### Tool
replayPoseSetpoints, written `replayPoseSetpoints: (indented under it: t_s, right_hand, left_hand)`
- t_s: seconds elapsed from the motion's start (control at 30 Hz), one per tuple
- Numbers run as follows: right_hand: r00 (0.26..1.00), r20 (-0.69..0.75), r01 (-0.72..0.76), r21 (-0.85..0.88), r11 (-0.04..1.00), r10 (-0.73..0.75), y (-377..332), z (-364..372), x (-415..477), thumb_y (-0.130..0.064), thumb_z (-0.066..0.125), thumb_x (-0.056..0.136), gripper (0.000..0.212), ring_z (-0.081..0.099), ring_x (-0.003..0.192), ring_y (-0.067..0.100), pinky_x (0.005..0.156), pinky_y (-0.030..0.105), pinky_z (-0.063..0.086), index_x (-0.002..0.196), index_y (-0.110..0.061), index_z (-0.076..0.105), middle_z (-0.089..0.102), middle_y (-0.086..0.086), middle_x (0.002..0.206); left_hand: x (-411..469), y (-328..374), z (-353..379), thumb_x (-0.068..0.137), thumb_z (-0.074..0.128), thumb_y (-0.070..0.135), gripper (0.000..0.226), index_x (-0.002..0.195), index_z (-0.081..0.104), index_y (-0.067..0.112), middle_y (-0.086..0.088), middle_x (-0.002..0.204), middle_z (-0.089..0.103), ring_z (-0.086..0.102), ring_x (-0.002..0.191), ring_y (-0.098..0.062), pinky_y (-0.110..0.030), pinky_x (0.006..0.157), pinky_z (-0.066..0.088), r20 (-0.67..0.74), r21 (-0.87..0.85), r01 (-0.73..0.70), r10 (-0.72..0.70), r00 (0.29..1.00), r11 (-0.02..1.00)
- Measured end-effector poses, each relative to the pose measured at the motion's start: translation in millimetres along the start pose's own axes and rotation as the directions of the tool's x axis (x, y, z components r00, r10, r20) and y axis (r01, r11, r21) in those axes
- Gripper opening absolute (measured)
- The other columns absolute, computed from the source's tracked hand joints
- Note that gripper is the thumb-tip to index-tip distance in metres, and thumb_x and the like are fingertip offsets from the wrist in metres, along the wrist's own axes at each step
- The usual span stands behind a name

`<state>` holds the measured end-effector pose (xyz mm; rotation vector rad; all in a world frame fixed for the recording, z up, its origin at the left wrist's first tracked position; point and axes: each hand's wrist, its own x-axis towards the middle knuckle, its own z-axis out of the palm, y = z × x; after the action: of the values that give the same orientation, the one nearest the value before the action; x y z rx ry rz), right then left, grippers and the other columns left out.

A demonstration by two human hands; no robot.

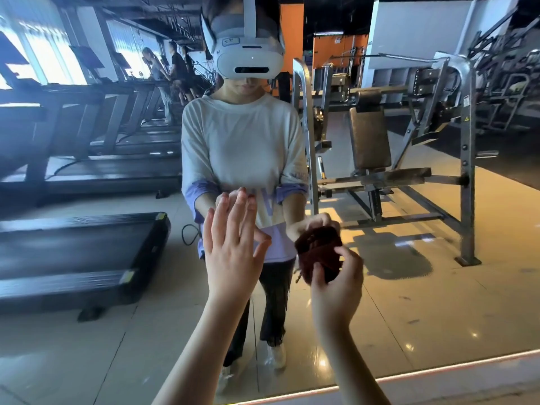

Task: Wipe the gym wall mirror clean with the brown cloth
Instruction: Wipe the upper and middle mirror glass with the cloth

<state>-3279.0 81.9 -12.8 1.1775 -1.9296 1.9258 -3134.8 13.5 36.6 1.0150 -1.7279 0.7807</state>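
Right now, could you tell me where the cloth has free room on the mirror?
Free: mirror glass right of the brown cloth, down to its bottom edge. Crowded: left of it, where the left hand is raised.

Left hand point(230, 252) raised, fingers straight and spread, palm toward mirror point(409, 302); fingertips meet own reflection, contact with glass unclear. Right hand point(336, 287) lower and to right, fingers curled round bunched brown cloth point(318, 252); cloth up against its reflection. Mirror shows person in white shirt point(242, 141) with white headset point(248, 59), treadmills point(73, 252) in row at left, weight machine point(409, 141) with padded seat at right, glossy tiled floor. Mirror's bottom edge point(438, 372) runs across lower right.
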Motion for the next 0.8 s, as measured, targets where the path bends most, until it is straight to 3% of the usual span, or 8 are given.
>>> replayPoseSetpoints:
  t_s: [0.1,0.3,0.5,0.6,0.7,0.8]
  right_hand:
    - [0.994,0.075,0.077,0.036,0.996,-0.080,-1,-2,5,0.003,0.079,0.070,0.047,0.062,0.101,0.029,0.076,0.046,0.057,0.109,-0.010,0.056,0.063,0.009,0.110]
    - [0.997,-0.076,-0.007,0.113,0.994,0.016,6,-18,45,-0.004,0.075,0.079,0.043,0.058,0.106,0.023,0.077,0.037,0.052,0.117,-0.008,0.055,0.058,0.005,0.116]
    - [0.973,0.088,0.208,0.050,0.977,-0.211,-7,-10,30,0.000,0.078,0.074,0.052,0.060,0.101,0.033,0.074,0.040,0.054,0.112,-0.019,0.049,0.062,0.012,0.113]
    - [0.962,-0.003,0.273,0.060,0.960,-0.273,-20,-15,65,-0.016,0.068,0.082,0.037,0.059,0.105,0.030,0.078,0.036,0.052,0.115,-0.018,0.052,0.061,0.011,0.117]
    - [0.971,-0.119,0.220,0.105,0.970,-0.208,-25,-19,92,-0.020,0.065,0.085,0.037,0.057,0.110,0.025,0.082,0.043,0.055,0.120,-0.021,0.051,0.058,0.008,0.121]
    - [0.973,-0.119,0.204,0.068,0.977,-0.195,-26,-11,74,-0.023,0.061,0.087,0.036,0.054,0.112,0.026,0.082,0.047,0.054,0.122,-0.019,0.050,0.058,0.011,0.124]
  left_hand:
    - [0,0,0,0.082,0.081,0.030,0.077,0.145,0.044,0.007,-0.013,0.152,0.043,0.033,0.143,-0.034,-0.049,0.119,0.026,-0.023,0.000,-0.001,0.001,1.000,1.000]
    - [-2,4,3,0.084,0.074,0.030,0.075,0.147,0.041,0.008,-0.013,0.152,0.044,0.034,0.143,-0.033,-0.044,0.121,0.021,-0.041,-0.003,0.033,-0.033,0.999,0.999]
    - [-1,7,2,0.084,0.072,0.031,0.072,0.146,0.043,0.009,-0.012,0.152,0.045,0.031,0.144,-0.030,-0.039,0.123,0.015,-0.030,0.008,0.057,-0.057,0.998,0.998]
    - [-1,5,2,0.083,0.075,0.029,0.072,0.145,0.045,0.008,-0.012,0.151,0.046,0.030,0.144,-0.029,-0.040,0.122,0.017,-0.048,0.004,0.042,-0.042,0.998,0.999]
    - [-2,4,3,0.082,0.077,0.027,0.074,0.145,0.044,0.009,-0.012,0.151,0.047,0.036,0.141,-0.032,-0.041,0.121,0.020,-0.054,-0.006,0.040,-0.040,0.998,0.999]
    - [-4,4,4,0.081,0.079,0.027,0.074,0.144,0.046,0.009,-0.010,0.152,0.045,0.038,0.141,-0.033,-0.047,0.117,0.028,-0.057,-0.008,0.032,-0.033,0.998,0.999]
